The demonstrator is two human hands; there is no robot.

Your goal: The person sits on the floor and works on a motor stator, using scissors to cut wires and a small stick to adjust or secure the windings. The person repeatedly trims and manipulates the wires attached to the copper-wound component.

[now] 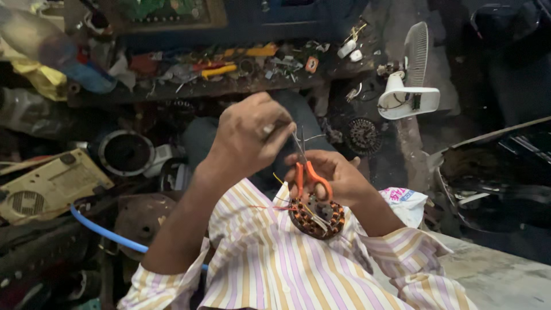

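- Cluttered workshop, dim; blue hose point(106, 232) on floor at left.
- left hand point(249, 135) pinched on thin wire point(298, 140).
- right hand point(333, 175) grips orange scissors point(310, 175), blades up at the wire.
- Copper motor winding point(317, 217) rests on lap.
- White fan point(408, 86) on floor, far right.

My left hand point(249, 135) is raised with fingers point(275, 129) pinched together, my right hand point(333, 175) curled closed just below it.

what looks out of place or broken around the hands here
The small white fan beyond the right hand lies tipped over among loose parts. The copper-wound stator rests on the person's lap, not on a bench, with orange-handled scissors in the right hand and the left hand pinching a thin wire.
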